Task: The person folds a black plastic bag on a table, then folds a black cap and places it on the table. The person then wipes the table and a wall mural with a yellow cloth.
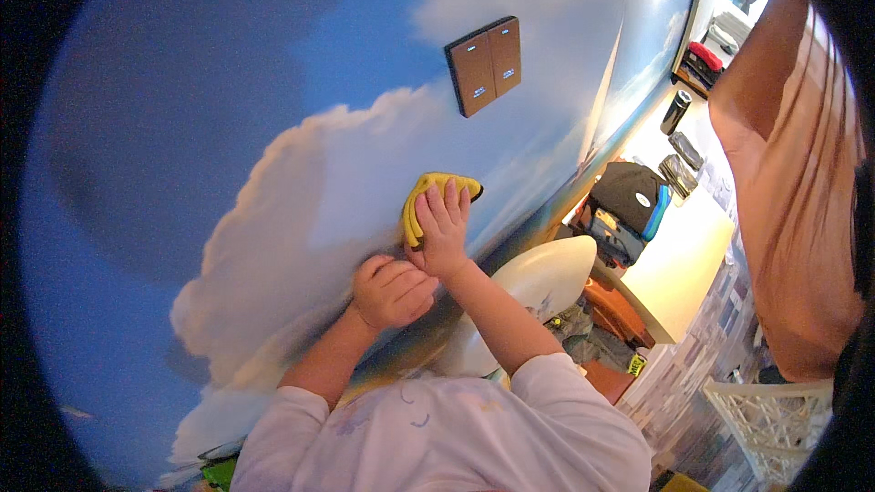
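A folded yellow cloth [417, 210] with a dark edge lies against a wall [273, 27] painted with blue sky and clouds. My right hand [442, 230] presses the cloth to the wall, its fingers stretched over it and pointing up. Just below and to the left, my left hand [395, 292] is curled closed near the right wrist, close to the wall. Its palm side is hidden, so I cannot see whether anything is inside. Above the cloth, a brown two-part switch panel [485, 66] with small lit marks is fixed to the wall.
Right of my arms, a pale rounded chair back [547, 278] stands by a light table [684, 260]. On that table are a dark bag [629, 196] and a black cylinder [676, 112]. Tan draped fabric [793, 191] hangs at far right, above a white lattice basket [775, 424].
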Tool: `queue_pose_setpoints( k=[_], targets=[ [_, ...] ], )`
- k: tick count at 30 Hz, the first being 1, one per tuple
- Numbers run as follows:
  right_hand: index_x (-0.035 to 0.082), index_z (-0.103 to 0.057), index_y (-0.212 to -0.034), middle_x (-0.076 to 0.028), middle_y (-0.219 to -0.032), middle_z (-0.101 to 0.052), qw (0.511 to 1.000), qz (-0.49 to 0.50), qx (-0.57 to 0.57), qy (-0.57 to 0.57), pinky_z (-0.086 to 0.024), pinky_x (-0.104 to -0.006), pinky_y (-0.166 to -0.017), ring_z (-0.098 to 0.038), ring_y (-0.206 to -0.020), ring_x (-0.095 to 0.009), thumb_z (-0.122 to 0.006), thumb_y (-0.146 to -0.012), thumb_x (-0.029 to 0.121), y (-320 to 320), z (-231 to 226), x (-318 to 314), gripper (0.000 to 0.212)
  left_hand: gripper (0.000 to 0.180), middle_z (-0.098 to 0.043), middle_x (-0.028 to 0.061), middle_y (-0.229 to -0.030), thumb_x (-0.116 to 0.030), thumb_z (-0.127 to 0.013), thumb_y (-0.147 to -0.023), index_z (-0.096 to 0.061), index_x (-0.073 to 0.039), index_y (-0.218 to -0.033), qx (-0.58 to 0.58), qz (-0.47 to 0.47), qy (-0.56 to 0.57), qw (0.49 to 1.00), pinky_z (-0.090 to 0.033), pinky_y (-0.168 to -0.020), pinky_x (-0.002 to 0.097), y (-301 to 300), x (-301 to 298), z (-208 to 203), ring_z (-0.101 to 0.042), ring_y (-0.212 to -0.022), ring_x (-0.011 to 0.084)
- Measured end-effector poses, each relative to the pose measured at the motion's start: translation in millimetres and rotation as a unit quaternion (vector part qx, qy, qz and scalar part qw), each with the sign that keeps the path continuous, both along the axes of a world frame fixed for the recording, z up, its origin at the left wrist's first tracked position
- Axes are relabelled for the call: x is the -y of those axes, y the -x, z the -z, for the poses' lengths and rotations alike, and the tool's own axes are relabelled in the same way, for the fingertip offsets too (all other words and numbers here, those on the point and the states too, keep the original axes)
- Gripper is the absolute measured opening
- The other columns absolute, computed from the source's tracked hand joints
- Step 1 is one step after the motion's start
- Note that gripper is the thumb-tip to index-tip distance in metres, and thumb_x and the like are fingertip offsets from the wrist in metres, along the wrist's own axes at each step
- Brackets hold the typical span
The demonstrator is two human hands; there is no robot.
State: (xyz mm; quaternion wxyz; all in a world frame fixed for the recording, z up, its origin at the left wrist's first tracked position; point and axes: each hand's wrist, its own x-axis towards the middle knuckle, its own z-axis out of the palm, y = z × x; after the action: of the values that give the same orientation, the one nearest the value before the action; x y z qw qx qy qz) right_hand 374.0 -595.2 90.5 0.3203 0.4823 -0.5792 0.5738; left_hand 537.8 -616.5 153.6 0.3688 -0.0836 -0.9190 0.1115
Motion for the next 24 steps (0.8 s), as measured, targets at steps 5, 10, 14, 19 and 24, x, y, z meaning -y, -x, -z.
queue_pose_setpoints(
  k=[5,10,14,19,24],
  targets=[
    [0.002,-0.046,-0.151,-0.022,-0.159,-0.04,0.996,0.016,-0.076,-0.05,-0.016,-0.061,-0.123,-0.029,-0.152,-0.046,-0.058,-0.086,0.042,12.5,-92.7,-3.6,0.077,0.017,-0.068,-0.0055,-0.091,-0.025,-0.077,-0.077,-0.073,-0.021,-0.093,-0.018,0.007,0.001,1.0,-0.046,-0.081,0.0365,-2.0,-1.4,-9.3,-0.063,-0.084,0.0154],
    [-0.005,-0.034,-0.156,-0.029,-0.161,-0.032,0.995,0.032,-0.046,0.081,-0.019,-0.0578,-0.123,-0.029,-0.15,-0.048,-0.061,-0.086,0.037,27.5,-211.7,6.9,0.086,0.018,-0.066,-0.0049,-0.088,-0.025,-0.077,-0.076,-0.073,-0.021,-0.093,-0.008,0.012,-0.002,1.0,-0.047,-0.082,0.0373,-0.3,5.5,-1.0,-0.063,-0.083,0.0169],
    [-0.005,-0.032,-0.156,-0.03,-0.162,-0.03,0.995,0.043,-0.007,0.086,-0.019,-0.0611,-0.121,-0.027,-0.149,-0.053,-0.055,-0.094,0.038,2.4,-185.9,16.0,0.079,0.018,-0.065,-0.003,-0.085,-0.022,-0.077,-0.075,-0.073,-0.018,-0.092,0.017,0.019,-0.059,0.998,-0.05,-0.08,0.0383,-10.2,0.1,-6.6,-0.063,-0.082,0.0191],
    [-0.006,-0.026,-0.158,-0.033,-0.163,-0.023,0.999,0.035,-0.025,0.0,-0.012,-0.0648,-0.121,-0.019,-0.151,-0.055,-0.055,-0.093,0.039,-41.0,-72.6,8.7,0.085,0.019,-0.067,0.002,-0.085,-0.01,-0.075,-0.073,-0.073,-0.013,-0.092,-0.081,0.066,-0.194,0.975,-0.052,-0.07,0.0393,-58.2,-14.0,-3.9,-0.063,-0.077,0.0219],
    [-0.006,-0.026,-0.158,-0.031,-0.165,-0.022,0.997,0.02,0.048,0.049,-0.009,-0.0636,-0.122,-0.017,-0.153,-0.051,-0.055,-0.093,0.041,-54.9,-152.9,12.9,0.085,0.018,-0.068,0.0046,-0.081,-0.005,-0.073,-0.073,-0.074,-0.011,-0.091,-0.107,0.011,-0.207,0.972,-0.052,-0.064,0.0383,-130.5,-29.3,-8.3,-0.063,-0.07,0.0241]
  ],
)
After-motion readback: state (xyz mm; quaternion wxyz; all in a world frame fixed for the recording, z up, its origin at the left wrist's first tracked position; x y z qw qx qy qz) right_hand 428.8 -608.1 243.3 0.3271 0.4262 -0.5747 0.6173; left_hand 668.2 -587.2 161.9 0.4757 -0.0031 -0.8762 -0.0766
